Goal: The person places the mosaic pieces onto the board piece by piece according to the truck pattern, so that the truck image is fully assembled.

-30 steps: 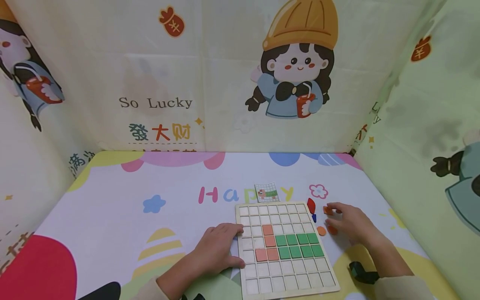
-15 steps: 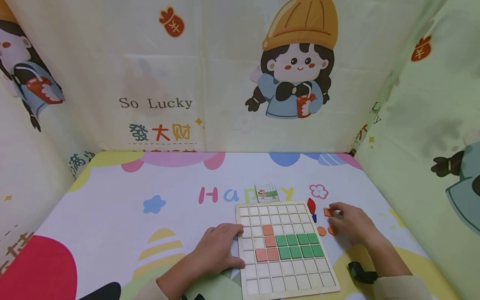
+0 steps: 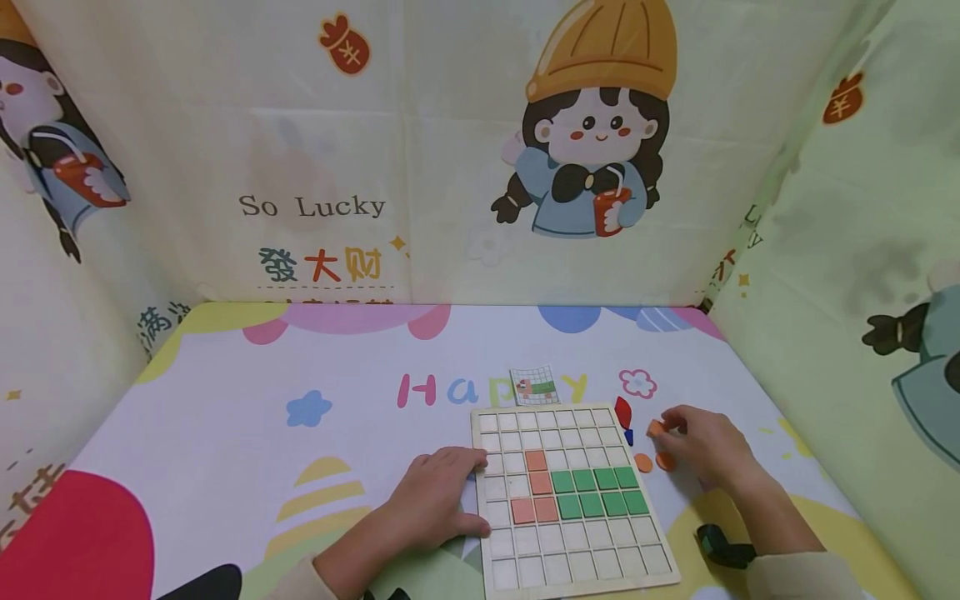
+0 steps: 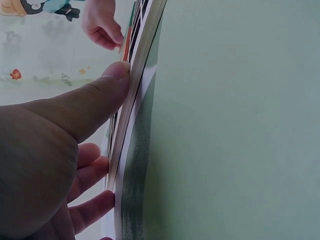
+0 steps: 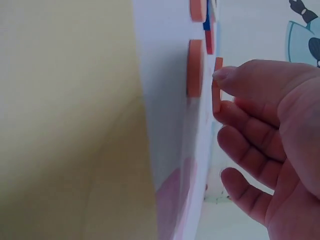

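A wooden grid board lies in front of me with green tiles and salmon-orange tiles set in some of its cells. My left hand rests at the board's left edge; in the left wrist view the thumb and outstretched fingertips touch its side. To the right of the board, my right hand pinches an orange square tile between thumb and fingers, tilted above the table. Two orange round pieces lie just below that hand.
A small picture card with a gridded green and orange figure lies behind the board. Red and blue pieces sit by its right edge. Printed cloth walls enclose the table at the back and sides.
My right hand has drawn slightly to the right, and the orange square tile has turned in its fingers. The left hand and the board have stayed put.
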A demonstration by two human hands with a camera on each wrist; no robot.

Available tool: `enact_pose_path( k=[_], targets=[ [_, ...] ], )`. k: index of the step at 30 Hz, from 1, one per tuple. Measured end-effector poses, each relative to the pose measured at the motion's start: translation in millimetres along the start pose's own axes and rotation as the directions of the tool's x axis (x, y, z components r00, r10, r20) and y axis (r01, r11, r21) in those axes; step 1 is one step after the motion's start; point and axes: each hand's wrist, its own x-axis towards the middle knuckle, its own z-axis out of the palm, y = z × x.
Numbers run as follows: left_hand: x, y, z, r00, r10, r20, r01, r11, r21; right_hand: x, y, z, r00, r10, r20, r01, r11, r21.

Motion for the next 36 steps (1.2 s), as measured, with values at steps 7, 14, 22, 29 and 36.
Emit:
enact_pose_path(
  k=[7, 14, 22, 29, 36],
  targets=[
    [0.0, -0.5, 0.8, 1.0, 0.003, -0.006, -0.003, 1.0, 0.0, -3, -11, -1, 0.999, -0.045, -0.011, 0.045, 0.999, 0.026],
    [-0.2, -0.5, 0.6, 1.0, 0.001, 0.0, -0.001, 1.0, -0.007, -11, -35, -3, 0.986, -0.164, -0.023, 0.165, 0.986, 0.011],
    [-0.6, -0.3, 0.3, 1.0, 0.005, -0.005, -0.005, 1.0, -0.006, -23, -67, 0, 0.95, -0.301, -0.079, 0.299, 0.953, -0.04],
    [-0.5, -1.1, 0.6, 1.0, 0.01, -0.008, -0.01, 1.0, -0.002, -30, -87, 4, 0.932, -0.358, -0.062, 0.353, 0.932, -0.076],
    [-0.5, -1.8, 0.2, 1.0, 0.017, -0.013, -0.017, 1.0, -0.004, -38, -103, 9, 0.886, -0.46, -0.062, 0.455, 0.887, -0.078]
  ],
)
